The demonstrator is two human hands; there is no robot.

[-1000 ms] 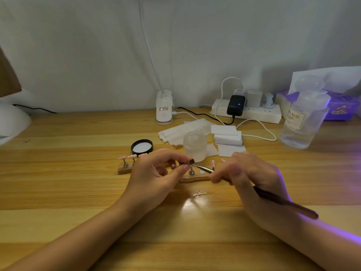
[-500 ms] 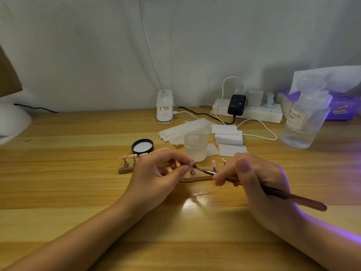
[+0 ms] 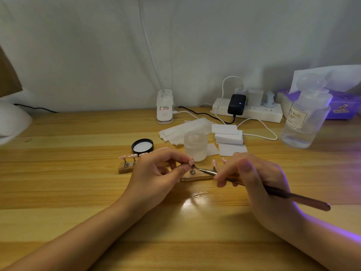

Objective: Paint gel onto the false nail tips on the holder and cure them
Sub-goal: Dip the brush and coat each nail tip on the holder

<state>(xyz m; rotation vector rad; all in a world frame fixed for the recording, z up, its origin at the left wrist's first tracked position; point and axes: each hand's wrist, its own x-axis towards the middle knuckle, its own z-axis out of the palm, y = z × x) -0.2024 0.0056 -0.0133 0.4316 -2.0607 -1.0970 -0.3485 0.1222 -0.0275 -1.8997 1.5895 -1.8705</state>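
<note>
Pale striped wood makes up the one broad table (image 3: 78,192), smooth enough to mirror a lamp glare near its middle. On it, from big to small: one clear rounded bottle (image 3: 304,122) with a cream label, one long white power strip (image 3: 254,113) carrying a black adapter, a loose spread of thin white wipes (image 3: 183,130), three white foam blocks (image 3: 228,133), one frosted cylindrical jar (image 3: 195,145), and one black round lid (image 3: 142,146) lying upside down with its white lining showing. Just in front of the jar lies the flat wooden holder (image 3: 195,178), partly hidden behind the hands; short metal stems rise from it, each topped with a small pink nail tip (image 3: 191,160). Five or six tips show; an exact count is hard.

The left hand (image 3: 156,177) has thumb and forefinger curled in a pinch on one stem just under its tip. The right hand (image 3: 259,182) grips a slim brush (image 3: 293,197), dark handle slanting back to the right, its fine metal end touching that same pinched tip.
</note>
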